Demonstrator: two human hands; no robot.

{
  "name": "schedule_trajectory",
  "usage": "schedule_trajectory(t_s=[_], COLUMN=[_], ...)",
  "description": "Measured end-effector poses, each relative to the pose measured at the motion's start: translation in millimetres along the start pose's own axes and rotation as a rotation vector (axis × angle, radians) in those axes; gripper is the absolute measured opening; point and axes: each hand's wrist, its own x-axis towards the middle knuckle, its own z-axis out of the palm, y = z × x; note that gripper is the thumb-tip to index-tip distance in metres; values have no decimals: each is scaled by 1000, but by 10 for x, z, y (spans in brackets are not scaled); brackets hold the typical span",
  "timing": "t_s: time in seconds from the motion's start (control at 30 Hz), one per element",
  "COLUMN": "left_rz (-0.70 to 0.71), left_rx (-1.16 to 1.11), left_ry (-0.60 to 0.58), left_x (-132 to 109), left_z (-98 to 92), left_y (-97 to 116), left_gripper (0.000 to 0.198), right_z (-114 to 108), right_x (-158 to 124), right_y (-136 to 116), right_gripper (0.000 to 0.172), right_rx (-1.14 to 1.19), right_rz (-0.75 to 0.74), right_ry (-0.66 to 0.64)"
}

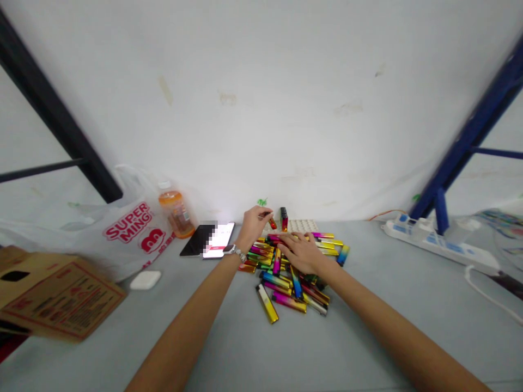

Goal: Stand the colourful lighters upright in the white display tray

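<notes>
A heap of shiny metallic lighters (289, 302) in yellow, pink, blue and red lies on the grey table. Behind it sits a cream tray with rows of small holes (307, 225), where red lighters with black tops (284, 219) stand upright at the left end. My left hand (254, 222), with a watch on its wrist, pinches a red lighter (272, 223) over the tray's left side. Fingers stretched, my right hand (303, 252) lies over the heap's upper part; whether anything is under its palm is hidden.
Left of the heap are a tablet with a lit screen (219, 240), an orange drink bottle (176, 212), a white plastic bag (110, 239), a small white case (145, 280) and a cardboard box (65, 296). At right lies a power strip (441, 245) beside a blue metal post (469, 136).
</notes>
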Motion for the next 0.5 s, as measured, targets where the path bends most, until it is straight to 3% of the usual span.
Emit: schedule_trajectory(t_s=[0.2, 0.5], left_rz=[84, 121], left_rx=[191, 272], left_ry=[-84, -152], left_x=[289, 443], left_z=[204, 347], left_y=[-160, -188], left_gripper=[14, 13], right_z=[-4, 16], right_x=[-57, -57], right_y=[7, -2], right_gripper=[53, 53], right_rx=[36, 47], right_rz=[28, 33], right_ry=[-8, -6])
